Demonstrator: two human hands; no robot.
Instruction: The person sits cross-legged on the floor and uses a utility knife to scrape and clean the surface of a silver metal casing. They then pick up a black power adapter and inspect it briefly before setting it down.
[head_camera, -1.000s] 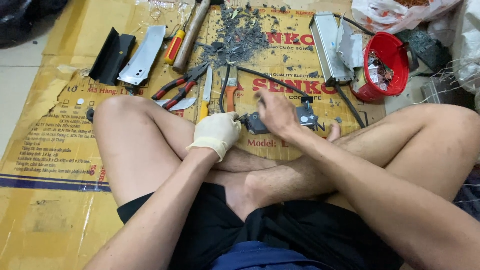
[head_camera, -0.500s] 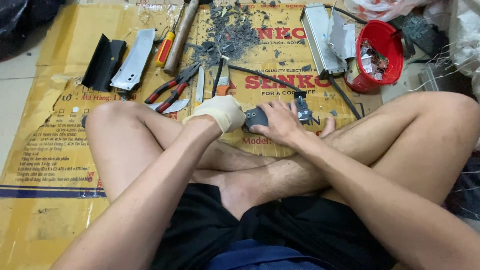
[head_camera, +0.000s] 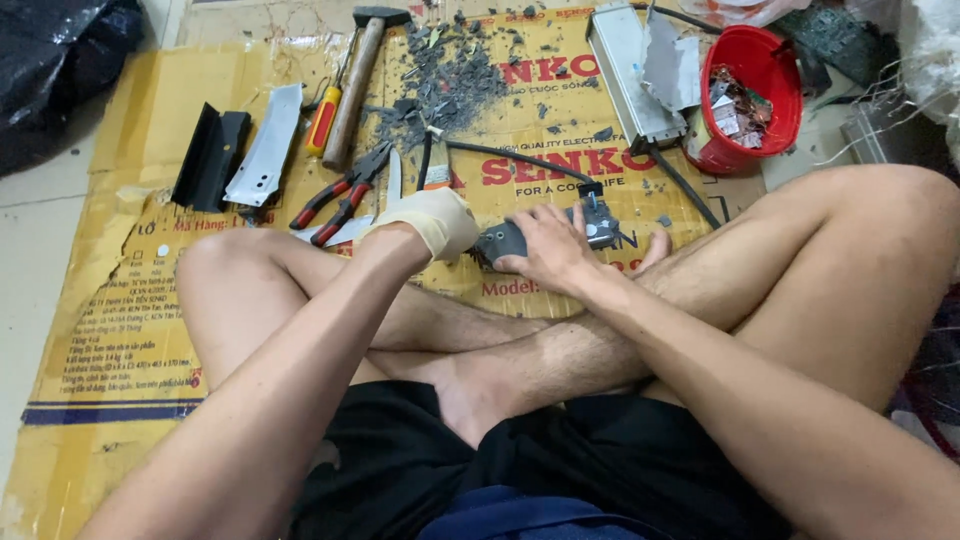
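I sit cross-legged on flattened cardboard (head_camera: 120, 330). My left hand (head_camera: 430, 222), in a pale glove, grips one end of a small dark grey electrical part (head_camera: 505, 240) just past my shins. My bare right hand (head_camera: 545, 250) lies over the same part, fingers curled on it, beside a small metal piece (head_camera: 598, 225) with a black cable (head_camera: 520, 155) running off it. How the part is built is hidden under both hands.
Red-handled pliers (head_camera: 335, 200), a knife blade (head_camera: 394, 180), a hammer (head_camera: 355, 85) and a screwdriver (head_camera: 322, 122) lie ahead. Grey debris (head_camera: 445, 85) is heaped further out. Metal casings lie left (head_camera: 262, 150) and far right (head_camera: 628, 70). A red bucket (head_camera: 775, 95) holds scrap.
Both hands have stayed on the grey part. The view has shifted slightly, and my hands have moved a little forward over my shins.
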